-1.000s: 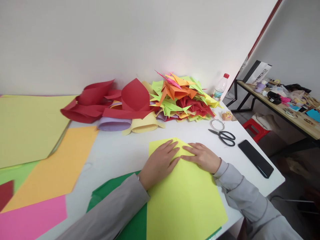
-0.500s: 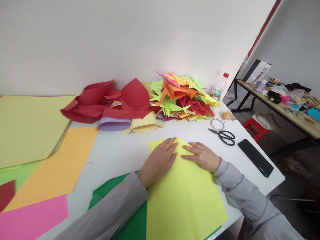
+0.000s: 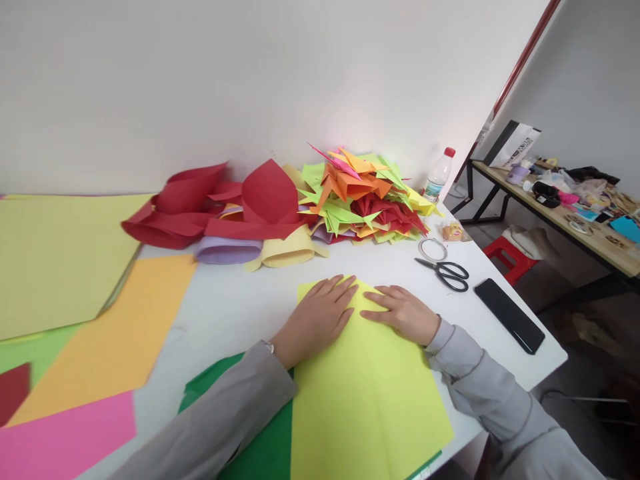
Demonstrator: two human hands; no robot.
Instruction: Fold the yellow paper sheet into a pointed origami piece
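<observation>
Shifting slightly since half a second ago: left hand (image 3: 315,323), with more of a bracelet (image 3: 269,347) now showing at the grey sleeve (image 3: 240,403). Right hand (image 3: 407,313) is holding position. Clock is centring on the lime-yellow paper sheet (image 3: 373,400), 12 pointing away from the wearer.

I'm seeing both hands lying palm-down on the sheet's far end. Left is resting at 10, fingers extended and only slightly parted, thumb standing off. Right is resting at 1, fingers fanning with clear gaps. Both are opened well out and flat on the paper, gripping nothing; pressure I can't tell.

Sheet is lying on the white table (image 3: 220,313), overlapping a dark green sheet (image 3: 270,433) at 8, and is reaching the bottom edge of my view.

Around it: black-handled scissors (image 3: 437,267) are lying between 1 and 2, a black smartphone (image 3: 509,315) at 2. Red-capped bottle (image 3: 439,177) is standing at 1. Multicoloured folded-paper pile (image 3: 353,187) is sitting at 12, red curled-paper pieces (image 3: 273,197) at 11. Orange sheet (image 3: 125,333) is lying at 9.
</observation>
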